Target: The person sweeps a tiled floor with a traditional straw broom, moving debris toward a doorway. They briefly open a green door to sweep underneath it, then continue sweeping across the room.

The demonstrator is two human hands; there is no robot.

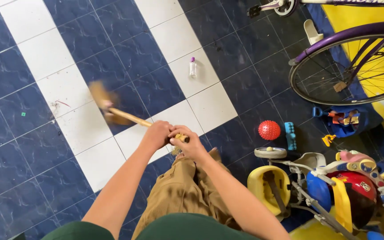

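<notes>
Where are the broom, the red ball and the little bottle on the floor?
Broom (127, 117): head view, on the wooden handle just ahead of the hands.
Red ball (269, 130): head view, middle of its bumpy surface.
Small bottle (193, 68): head view, on its clear body, below the purple cap.

broom (112, 111) | wooden handle, straw head blurred | slanted low over blue-white tiles

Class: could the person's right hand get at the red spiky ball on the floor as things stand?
Probably yes, once freed. The right hand is gripping the broom handle; the red spiky ball lies on open dark tile to its right, with nothing between them.
</notes>
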